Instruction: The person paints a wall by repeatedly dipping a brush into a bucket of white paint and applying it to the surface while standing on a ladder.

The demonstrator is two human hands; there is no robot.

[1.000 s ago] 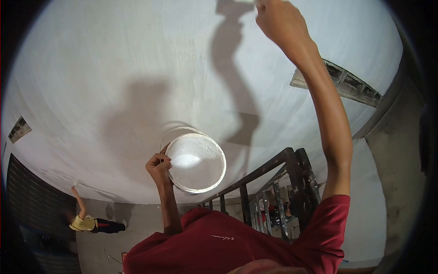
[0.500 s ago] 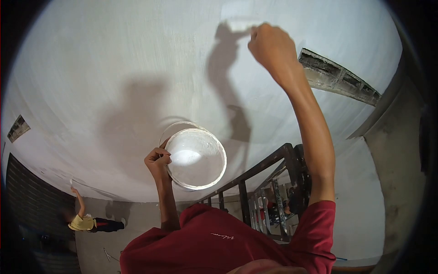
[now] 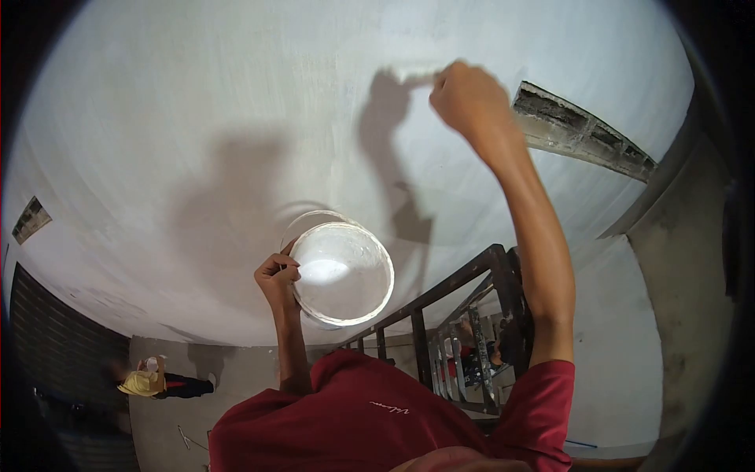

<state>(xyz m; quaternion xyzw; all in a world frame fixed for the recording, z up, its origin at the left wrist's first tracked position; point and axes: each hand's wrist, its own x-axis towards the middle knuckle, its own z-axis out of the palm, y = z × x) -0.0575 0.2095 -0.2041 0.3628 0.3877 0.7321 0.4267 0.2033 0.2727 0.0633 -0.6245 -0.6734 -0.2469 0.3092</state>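
Note:
My left hand pinches the rim of a white plastic bucket, tilted so that I see into its mouth. White paint-like residue coats the inside, and its thin wire handle stands up behind the rim. High up, my right hand is closed around the handle of a paintbrush. The brush's pale head is at the wall, hard to make out against the white surface. My fingers hide most of its handle.
A dark metal ladder stands below my right arm. An opening with bare blockwork cuts the wall at right, a smaller one at far left. Another person in a yellow shirt stands at lower left beside dark shutters.
My right hand and the brush have moved down the wall. The bucket has shifted slightly right. The person in yellow has lowered an arm from the wall and now holds something white.

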